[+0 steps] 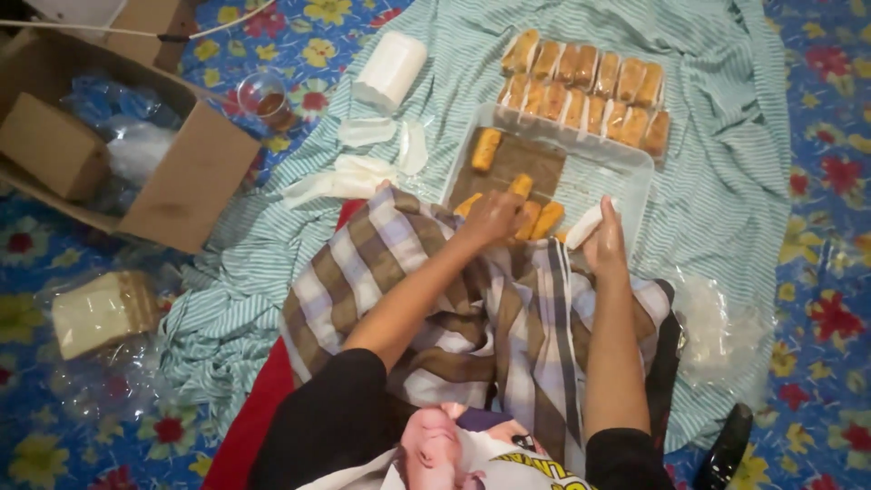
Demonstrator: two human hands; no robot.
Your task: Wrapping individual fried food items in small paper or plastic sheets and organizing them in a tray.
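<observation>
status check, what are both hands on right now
Left hand down on golden rolls in clear tray. Right hand holds white wrapper. Wrapped rolls lined up beyond tray, nothing blocking.

Head view, steeply down, close overhead

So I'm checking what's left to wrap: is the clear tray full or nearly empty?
Nearly empty. The clear tray holds only a few rolls on brown paper; much of its floor is bare.

black short sleeves, printed shirt, apparently a plaid sarong.
</observation>
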